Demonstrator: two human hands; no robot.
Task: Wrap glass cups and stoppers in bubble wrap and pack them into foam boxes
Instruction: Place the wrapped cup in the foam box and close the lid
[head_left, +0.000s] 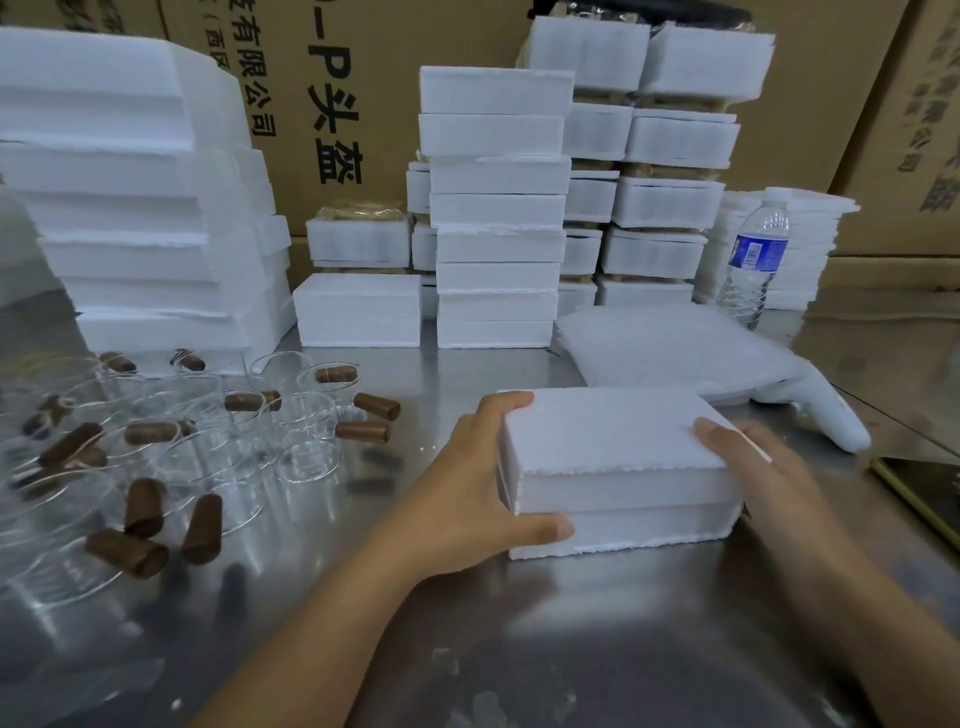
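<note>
The left hand clasped the left end of the closed foam box, thumb in front, fingers on top; the right hand pressed straight fingers against its right end; glass cups and stoppers lay left of the grip.

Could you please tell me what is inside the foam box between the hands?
Nothing shows: the foam box is closed, its lid seated, so any contents are covered.

A steel table carries a closed foam box near its front, glass cups and brown stoppers scattered left, stacked foam boxes behind, bubble wrap sheets and a water bottle right
</note>
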